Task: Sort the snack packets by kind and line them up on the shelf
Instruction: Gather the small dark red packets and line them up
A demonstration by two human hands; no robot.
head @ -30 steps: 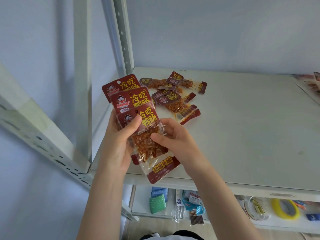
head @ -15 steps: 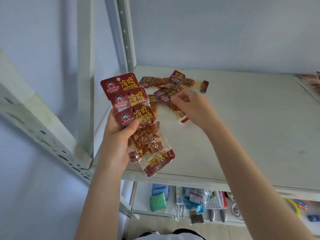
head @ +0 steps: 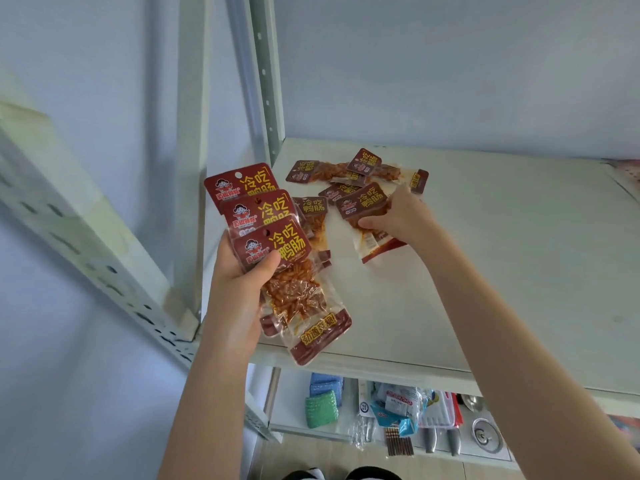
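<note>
My left hand [head: 239, 296] grips a fanned stack of three dark-red snack packets [head: 273, 244] with yellow lettering, held upright over the front left of the white shelf [head: 485, 271]. My right hand [head: 398, 216] pinches one more packet of the same kind [head: 363, 206] and lifts it a little off the shelf. Several like packets [head: 343, 171] lie loose in a heap at the back left of the shelf, and another packet [head: 313, 216] shows partly behind the stack.
Perforated white uprights [head: 266, 81] stand at the shelf's left corner. Other packets [head: 630, 171] peek in at the far right edge. The lower shelf holds sponges [head: 322, 407], plastic bags [head: 398, 407] and metal utensils [head: 485, 434].
My right hand left the stack, reached back to the heap and took hold of a packet there. The left hand kept its stack nearly still.
</note>
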